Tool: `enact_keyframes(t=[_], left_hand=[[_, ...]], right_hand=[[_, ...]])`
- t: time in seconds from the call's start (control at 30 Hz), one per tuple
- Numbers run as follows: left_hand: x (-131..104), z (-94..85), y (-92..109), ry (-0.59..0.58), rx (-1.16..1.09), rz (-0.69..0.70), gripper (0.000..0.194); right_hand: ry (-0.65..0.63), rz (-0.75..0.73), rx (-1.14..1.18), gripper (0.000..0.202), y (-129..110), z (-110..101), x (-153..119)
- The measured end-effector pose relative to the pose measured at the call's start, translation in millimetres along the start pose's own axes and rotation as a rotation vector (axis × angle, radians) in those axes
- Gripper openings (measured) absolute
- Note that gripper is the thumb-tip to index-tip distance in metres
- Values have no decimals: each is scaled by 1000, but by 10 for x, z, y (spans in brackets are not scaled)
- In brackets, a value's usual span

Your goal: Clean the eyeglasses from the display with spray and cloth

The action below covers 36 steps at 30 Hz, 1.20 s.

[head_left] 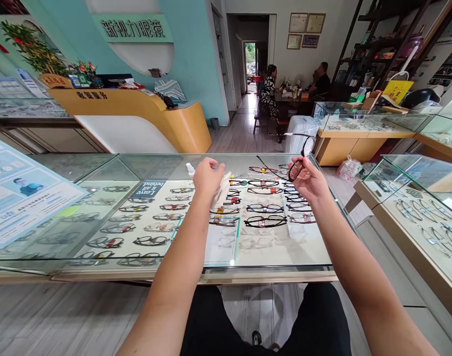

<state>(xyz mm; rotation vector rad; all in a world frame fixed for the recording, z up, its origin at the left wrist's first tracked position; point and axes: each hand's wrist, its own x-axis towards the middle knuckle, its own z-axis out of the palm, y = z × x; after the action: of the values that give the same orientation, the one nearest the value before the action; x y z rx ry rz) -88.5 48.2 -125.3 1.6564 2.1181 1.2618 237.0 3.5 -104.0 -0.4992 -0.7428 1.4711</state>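
My right hand (310,180) is raised over the right end of the glass display case (218,272), its fingers closed on a pair of dark-framed eyeglasses (296,168). Their temples stick out away from me, to the left. My left hand (208,175) hovers above the middle of the case with the fingers curled. A pale cloth (221,190) hangs from under it; the fingertips themselves are hidden. Just left of that hand stands a small white spray bottle (190,169), partly covered. Under the glass lie rows of eyeglasses (266,221), many with coloured tags.
A blue printed sheet (29,190) stands at the left end of the case. To the right is another glass case (414,173) with frames inside. Beyond are a yellow counter (137,106), a wrapped suitcase (302,133) and two people seated at a table (288,99).
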Motion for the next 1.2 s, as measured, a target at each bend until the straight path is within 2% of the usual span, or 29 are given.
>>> enact_keyframes(t=[0.1, 0.17, 0.27, 0.4, 0.57, 0.67, 0.8, 0.9, 1.0, 1.1, 1.13, 1.2], left_hand=[[-7, -64, 33, 221, 102, -37, 25], [-7, -81, 32, 273, 158, -114, 41], [19, -59, -21, 224, 193, -178, 58], [105, -2, -137, 87, 241, -246, 72], [191, 17, -207, -106, 371, -355, 78], [208, 18, -222, -147, 432, -368, 77], [211, 26, -243, -127, 426, -351, 74], [194, 18, -233, -47, 379, -335, 73], [159, -21, -185, 177, 275, -231, 73], [112, -69, -100, 452, 77, -2, 70], [90, -78, -61, 509, -8, 89, 67], [29, -75, 33, 541, -184, 237, 61]], right_hand=[[-2, 0, -5, 15, -14, 2, -14], [2, -1, -13, 16, -14, -3, -16], [-1, -4, -20, 18, -6, -16, -13], [-28, -21, -22, 20, 5, -39, -5], [-47, -37, -13, 25, 22, -86, 18], [-69, -31, 1, 31, 24, -117, 21], [-96, -15, 5, 28, 11, -138, 10], [-92, -24, 16, 28, 5, -137, 0], [-93, -34, 32, 27, 4, -131, -10], [-112, -23, 59, 26, -4, -117, -19], [-120, -18, 70, 26, -10, -110, -22], [-140, 1, 87, 27, -25, -91, -26]])
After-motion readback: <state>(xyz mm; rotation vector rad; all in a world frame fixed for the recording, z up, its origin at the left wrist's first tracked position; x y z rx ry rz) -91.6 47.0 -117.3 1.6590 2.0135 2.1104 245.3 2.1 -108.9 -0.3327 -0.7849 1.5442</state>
